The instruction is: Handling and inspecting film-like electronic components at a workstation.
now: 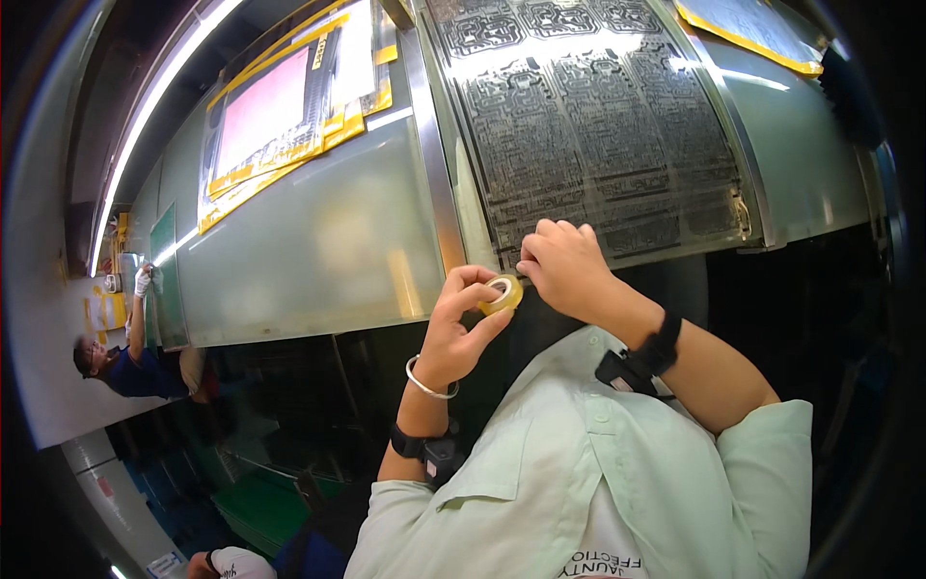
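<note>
My left hand [453, 328] grips a small roll of clear yellowish tape [502, 295] between thumb and fingers, just off the front edge of the table. Close beside it, my right hand [567, 268] is closed, its fingers curled in a pinch over the near edge of a large dark film with circuit patterns [617, 125]. Whatever lies between those fingertips is hidden. The film lies flat on a glass-topped table, between two metal strips.
Left of the near metal strip [431, 145] lie yellow-taped film sheets [275, 111] on the glass tabletop [318, 261]. Another yellow-edged sheet [757, 34] is at the far right. At the far left, a person in dark clothes [145, 372] reaches over the same bench line with a gloved hand.
</note>
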`<act>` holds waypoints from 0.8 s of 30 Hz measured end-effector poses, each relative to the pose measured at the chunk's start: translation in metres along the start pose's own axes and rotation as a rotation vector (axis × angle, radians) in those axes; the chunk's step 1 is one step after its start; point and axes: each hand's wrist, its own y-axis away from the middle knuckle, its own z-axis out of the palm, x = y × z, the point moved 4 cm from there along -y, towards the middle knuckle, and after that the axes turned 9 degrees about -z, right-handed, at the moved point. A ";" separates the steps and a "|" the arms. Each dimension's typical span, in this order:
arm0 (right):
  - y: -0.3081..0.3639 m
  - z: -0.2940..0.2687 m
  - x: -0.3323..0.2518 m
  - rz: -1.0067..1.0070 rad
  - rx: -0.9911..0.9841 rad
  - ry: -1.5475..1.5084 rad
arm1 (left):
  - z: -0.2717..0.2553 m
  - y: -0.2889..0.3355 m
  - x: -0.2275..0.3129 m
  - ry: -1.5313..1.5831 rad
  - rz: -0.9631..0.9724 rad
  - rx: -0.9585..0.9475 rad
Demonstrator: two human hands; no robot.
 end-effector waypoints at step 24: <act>0.042 -0.024 0.048 0.452 -0.229 -1.544 | 0.047 -0.033 0.017 0.361 -0.190 -0.247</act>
